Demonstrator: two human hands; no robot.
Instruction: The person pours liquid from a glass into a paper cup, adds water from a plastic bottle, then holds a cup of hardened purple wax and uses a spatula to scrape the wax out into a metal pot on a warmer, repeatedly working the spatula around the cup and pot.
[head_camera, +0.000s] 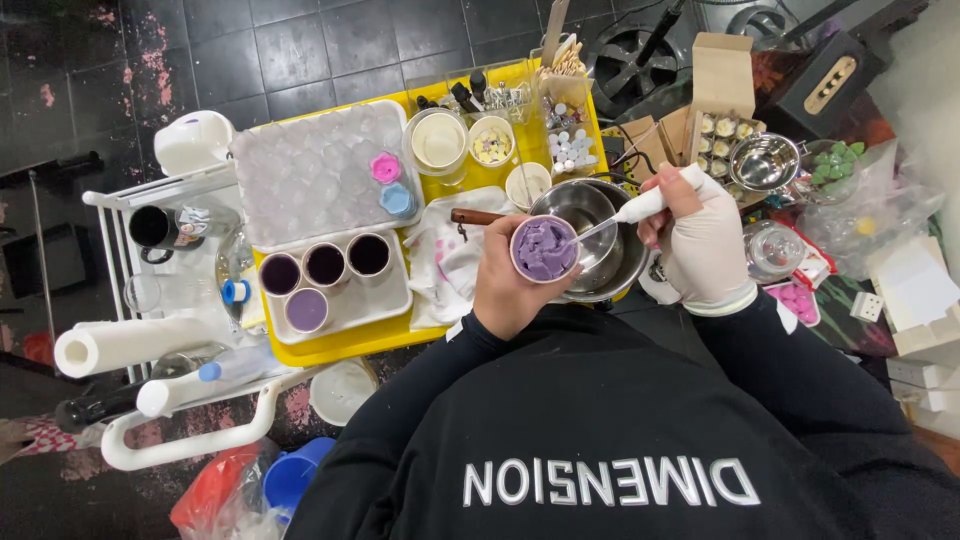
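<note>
Crowded yellow tray (345, 345); cup (545, 249) mid-air.

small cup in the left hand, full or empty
Full: the cup in the left hand is heaped to its rim with purple paste, and the tool in the gloved right hand reaches its edge.

**One head-worn camera, looking steeply down**

The single view comes from a camera on the person's head, aimed almost straight down over the black sweatshirt (620, 440). It faces forward across the yellow plastic tray (350, 345) toward the dark tiled floor (250, 50). It sits close, with the hands mid-frame. No second view overlaps it.
</note>
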